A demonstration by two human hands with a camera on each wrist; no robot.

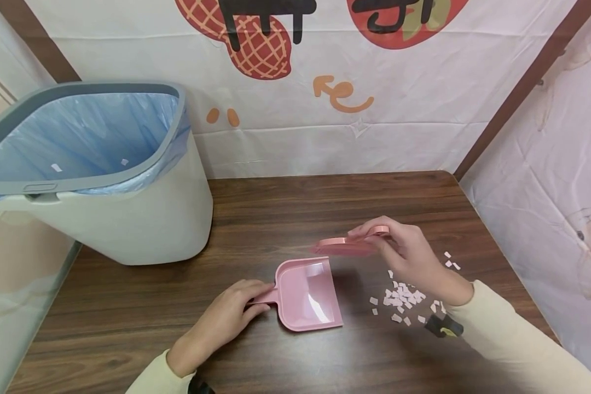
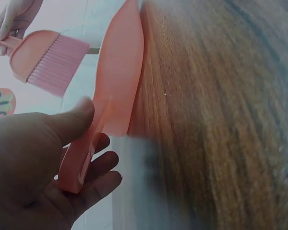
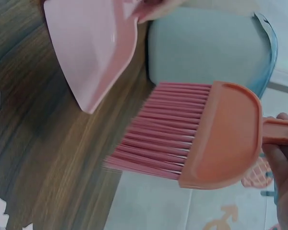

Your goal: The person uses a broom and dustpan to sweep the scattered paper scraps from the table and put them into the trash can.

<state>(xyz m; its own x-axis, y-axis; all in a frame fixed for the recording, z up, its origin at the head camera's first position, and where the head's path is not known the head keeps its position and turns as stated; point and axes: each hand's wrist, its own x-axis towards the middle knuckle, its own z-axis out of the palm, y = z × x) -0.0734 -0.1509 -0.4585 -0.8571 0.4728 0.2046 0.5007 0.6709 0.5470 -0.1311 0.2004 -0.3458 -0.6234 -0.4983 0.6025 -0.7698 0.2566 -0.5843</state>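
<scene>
A pink dustpan lies on the wooden table with its wide edge facing right. My left hand grips its handle, thumb on one side and fingers on the other, as the left wrist view shows. In my right hand is a small pink hand brush, held by its handle above the table, just beyond the pan's open edge. Its bristles point left and touch nothing. A heap of white paper scraps lies under and in front of the right forearm. The pan's inside shows no scraps.
A grey-white bin with a blue liner stands at the table's back left; a couple of scraps cling to the liner. A few stray scraps lie farther right. A printed cloth hangs behind the table.
</scene>
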